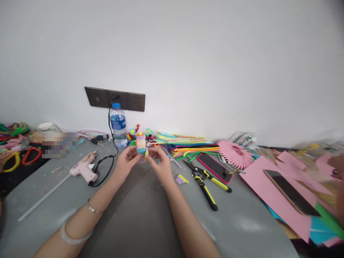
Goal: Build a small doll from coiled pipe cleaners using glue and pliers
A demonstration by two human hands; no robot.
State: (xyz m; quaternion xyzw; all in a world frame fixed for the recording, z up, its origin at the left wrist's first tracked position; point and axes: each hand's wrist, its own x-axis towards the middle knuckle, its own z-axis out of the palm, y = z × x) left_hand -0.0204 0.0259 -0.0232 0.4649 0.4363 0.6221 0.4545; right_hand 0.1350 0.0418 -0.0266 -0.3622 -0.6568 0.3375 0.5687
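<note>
A small figure wound from coloured pipe cleaners [141, 144], with peach, blue and purple bands, is held upright above the grey table [139, 215]. My left hand [125, 162] grips its lower left side. My right hand [160, 164] pinches its lower right side, at a yellow strand. Both arms reach forward from the bottom of the view, and the left wrist wears two bangles.
A pink glue gun [84, 167] with a black cord lies at left, a water bottle [118, 125] stands by the wall sockets. Yellow-handled pliers [204, 182], a pipe cleaner pile [188, 143], a pink-cased phone [215, 167], a second phone [291, 191] on pink paper lie at right.
</note>
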